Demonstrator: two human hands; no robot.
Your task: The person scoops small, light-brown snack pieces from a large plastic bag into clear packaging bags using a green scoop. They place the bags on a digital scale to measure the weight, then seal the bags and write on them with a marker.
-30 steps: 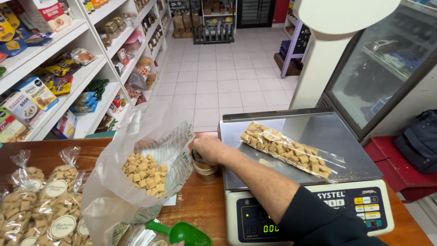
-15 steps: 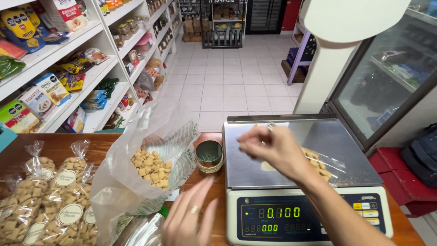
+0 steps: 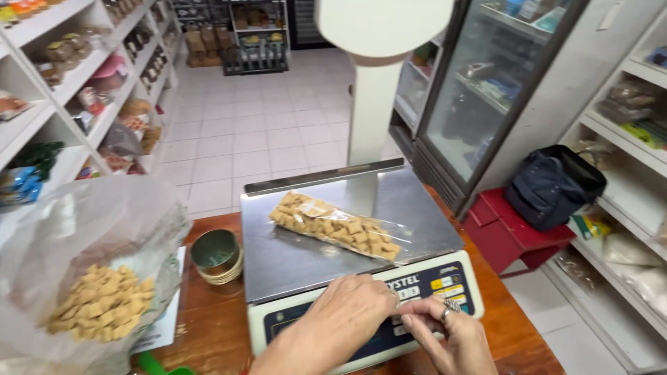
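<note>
Before the weighing scale [image 3: 347, 271], the left hand [image 3: 344, 323] and the ringed right hand [image 3: 448, 340] meet over its keypad, fingers curled, gripping nothing visible. Beyond them on the pan lies the clear snack packet [image 3: 337, 226], long axis slanting left-far to right-near, about equally near both hands.

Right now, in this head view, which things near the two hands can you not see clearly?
- Scale display: covered by the left hand and right hand.
- Whatever the fingertips pinch: too small to tell.
- Big bag of snack pieces: cut off by the left and bottom edges.
- Green object: mostly below the bottom edge.
- Round tin: contents not visible.
</note>
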